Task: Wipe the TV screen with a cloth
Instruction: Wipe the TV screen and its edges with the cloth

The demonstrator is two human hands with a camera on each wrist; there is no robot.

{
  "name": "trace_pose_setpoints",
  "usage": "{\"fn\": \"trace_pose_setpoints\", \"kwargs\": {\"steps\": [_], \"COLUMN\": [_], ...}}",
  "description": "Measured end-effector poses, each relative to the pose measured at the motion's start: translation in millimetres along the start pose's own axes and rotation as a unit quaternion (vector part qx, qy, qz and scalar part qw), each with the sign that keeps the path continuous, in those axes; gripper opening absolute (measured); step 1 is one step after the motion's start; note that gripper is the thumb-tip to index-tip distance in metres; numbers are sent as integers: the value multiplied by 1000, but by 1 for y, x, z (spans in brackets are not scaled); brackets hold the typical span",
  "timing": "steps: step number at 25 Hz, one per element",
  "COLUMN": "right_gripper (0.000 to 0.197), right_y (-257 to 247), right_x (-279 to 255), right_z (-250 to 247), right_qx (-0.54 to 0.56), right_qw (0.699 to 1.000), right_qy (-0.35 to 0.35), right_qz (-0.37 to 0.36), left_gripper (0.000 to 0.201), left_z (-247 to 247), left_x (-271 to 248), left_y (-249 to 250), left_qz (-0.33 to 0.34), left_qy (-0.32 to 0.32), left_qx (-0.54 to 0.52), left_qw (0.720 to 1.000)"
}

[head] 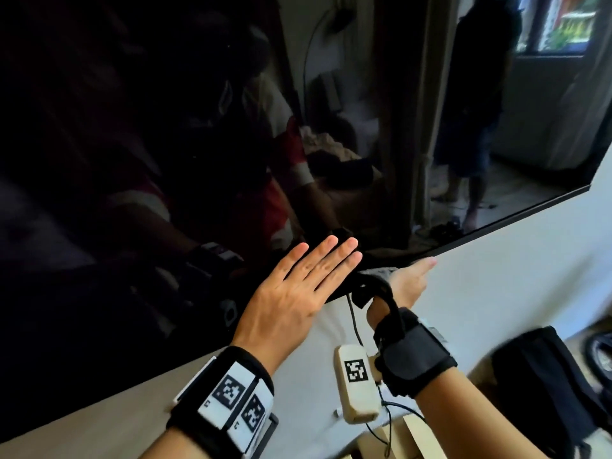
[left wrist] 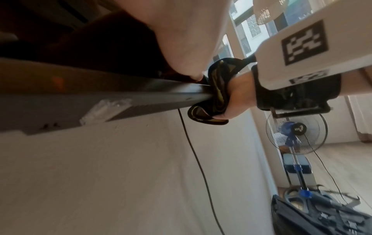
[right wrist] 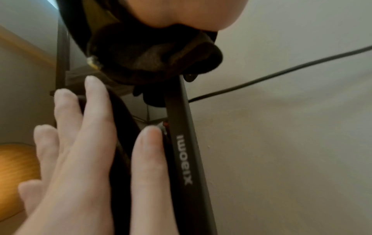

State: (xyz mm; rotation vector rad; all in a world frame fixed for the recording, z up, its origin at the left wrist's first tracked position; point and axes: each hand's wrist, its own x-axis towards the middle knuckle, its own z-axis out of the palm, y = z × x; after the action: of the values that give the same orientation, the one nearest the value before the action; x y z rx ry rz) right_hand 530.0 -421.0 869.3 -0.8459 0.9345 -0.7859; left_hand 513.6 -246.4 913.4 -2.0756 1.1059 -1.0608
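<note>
Left hand (head: 291, 293) is flat and open on the TV screen (head: 165, 127), so greasy prints are likely. Right hand (head: 405, 283) clutches the dark cloth (head: 367, 286) around the bottom bezel; tugging there could snag the cable (head: 352, 321)

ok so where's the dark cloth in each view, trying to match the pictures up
Head: the dark cloth sits at centre, bunched at the TV's bottom edge, between the flat left hand and the right hand.
Left wrist: centre right, wrapped over the bezel end, gripped by the right hand.
Right wrist: top centre, bunched under the palm.
Shared landmark: the black cable hanging down the wall just below the cloth.
</note>
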Motion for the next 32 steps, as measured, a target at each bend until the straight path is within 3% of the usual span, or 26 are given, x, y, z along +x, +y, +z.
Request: {"fn": "trace_pose_setpoints", "kwargs": {"steps": [3, 7, 10, 13, 17, 22, 24, 26, 29, 32], "right_gripper": [59, 61, 58, 54, 52, 50, 57, 62, 52, 54], "right_y": [-7, 4, 4, 1, 6, 17, 38, 46, 42, 52], "right_x": [24, 8, 1, 1, -30, -55, -86, -95, -93, -137], "right_z": [-2, 0, 1, 5, 1, 16, 25, 27, 28, 30], "right_qx": [-2, 1, 15, 45, 75, 58, 91, 110, 98, 91], "right_qw": [1000, 1000, 1000, 998, 997, 998, 995, 993, 995, 995], "right_qy": [27, 9, 11, 22, -26, 12, -22, -13, 20, -28], "right_qz": [0, 0, -22, -28, -24, -27, -39, -35, -20, -9], "left_gripper": [95, 76, 91, 89, 77, 74, 71, 67, 67, 69], "left_z": [-2, 4, 4, 2, -12, -22, -17, -13, -10, -8], "left_x": [-8, -11, -12, -9, -17, -67, -80, -85, -85, -88], "left_y": [0, -10, -14, -15, -21, -66, -80, -85, -87, -90], "left_qz": [-13, 40, 28, 17, -23, -84, -77, -61, -44, -35], "left_qy": [-15, 7, -16, -3, 31, 29, 24, 30, 42, 53], "left_qx": [5, 1, -24, -22, -12, 43, 65, 73, 76, 71], "left_qw": [1000, 999, 999, 1000, 999, 995, 995, 995, 995, 995]}}
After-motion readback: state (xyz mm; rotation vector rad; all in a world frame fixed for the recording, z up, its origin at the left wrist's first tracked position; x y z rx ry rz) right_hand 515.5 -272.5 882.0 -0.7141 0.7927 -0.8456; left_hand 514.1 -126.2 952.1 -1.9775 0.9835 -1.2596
